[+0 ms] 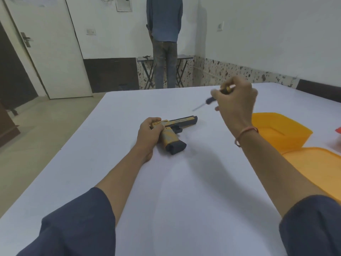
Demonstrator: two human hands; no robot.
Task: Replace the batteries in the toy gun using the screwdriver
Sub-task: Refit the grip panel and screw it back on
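Note:
A yellow and black toy gun (175, 130) lies on its side on the white table (166, 182), barrel pointing right. My left hand (149, 133) grips the rear of its slide and the top of the grip. Above and to the right of the gun, my right hand (238, 100) holds a screwdriver (208, 100) by its dark handle. The thin metal shaft points down and left, its tip a little above the barrel's end and apart from it. The screwdriver is blurred.
An open orange box (282, 130) stands at the right, with its orange lid (313, 163) lying in front of it. A red thing (338, 130) shows at the right edge. A person (164, 41) stands beyond the table by a small folding table (182, 58).

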